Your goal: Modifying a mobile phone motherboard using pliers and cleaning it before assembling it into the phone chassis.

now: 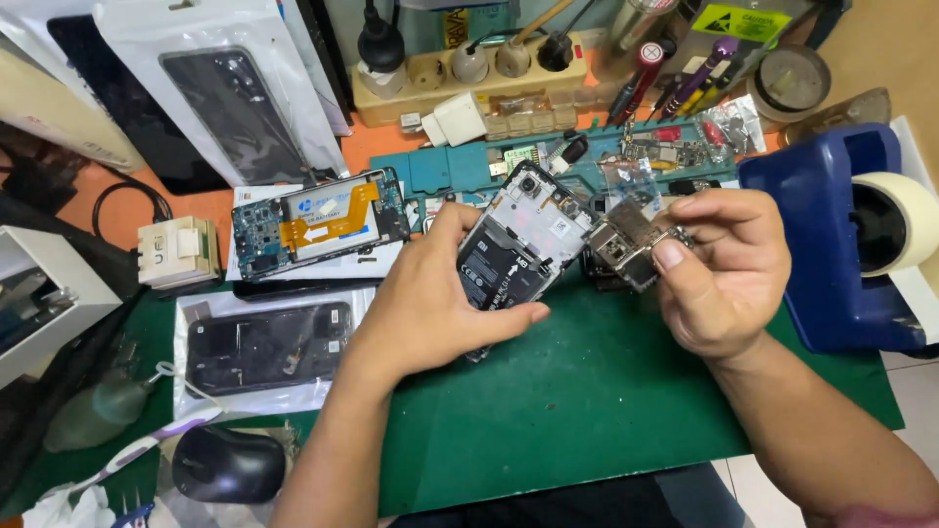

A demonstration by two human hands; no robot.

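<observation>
My left hand [438, 301] grips an opened phone body [516, 249] with its back cover off, black battery and white frame showing, tilted above the green mat [587, 391]. My right hand [722, 269] pinches a small metal-shielded circuit board [626, 246] between thumb and fingers, just right of the phone's upper edge. The board and the phone are close together, almost touching.
Another opened phone [318, 223] with an orange flex cable lies at left, above a black back cover [264, 344] on a plastic sleeve. A blue tape dispenser [841, 244] stands at right. A power strip [469, 73], tools and a black mouse [227, 464] surround the mat.
</observation>
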